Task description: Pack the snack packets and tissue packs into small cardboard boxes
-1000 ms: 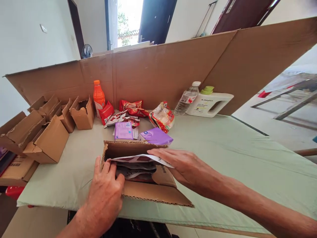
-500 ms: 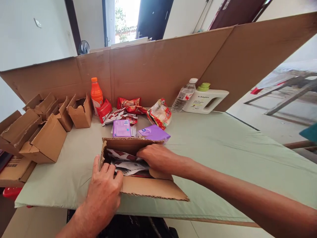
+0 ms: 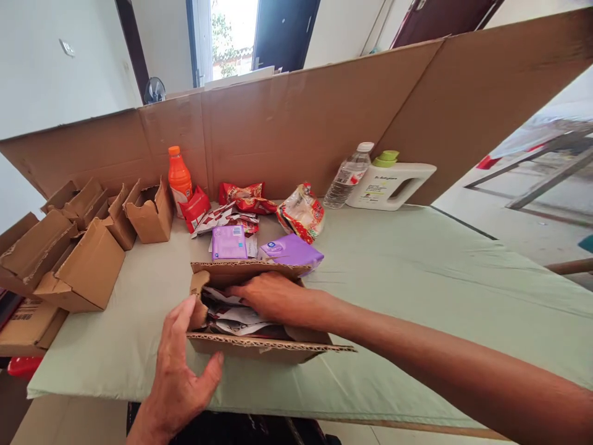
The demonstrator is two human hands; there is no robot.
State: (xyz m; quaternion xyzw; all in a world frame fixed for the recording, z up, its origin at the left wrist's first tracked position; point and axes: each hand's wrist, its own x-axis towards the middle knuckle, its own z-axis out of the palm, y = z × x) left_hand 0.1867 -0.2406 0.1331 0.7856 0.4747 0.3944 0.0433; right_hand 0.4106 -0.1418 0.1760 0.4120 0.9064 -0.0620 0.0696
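Observation:
An open cardboard box (image 3: pixel 259 347) stands on the green-covered table (image 3: pixel 417 278) near its front edge, with several red-and-white packets (image 3: pixel 231 315) inside. My right hand (image 3: pixel 269 296) lies flat on those packets inside the box, fingers stretched out. My left hand (image 3: pixel 178 377) is at the box's front left corner, fingers spread, thumb against the front wall, fingertips by the left flap (image 3: pixel 199 303). Just behind the box lie two purple packs (image 3: pixel 291 252).
Several small empty cardboard boxes (image 3: pixel 88 247) crowd the table's left side. At the back stand an orange drink bottle (image 3: pixel 178 179), red snack packets (image 3: pixel 245 198), a clear water bottle (image 3: pixel 347 176) and a white detergent jug (image 3: pixel 391 185), in front of a tall cardboard screen (image 3: pixel 301 123).
My right hand pushed a white-and-red packet down into the box and now rests on the contents. My left hand slid from the box's inside edge to its front corner. The front flap rose.

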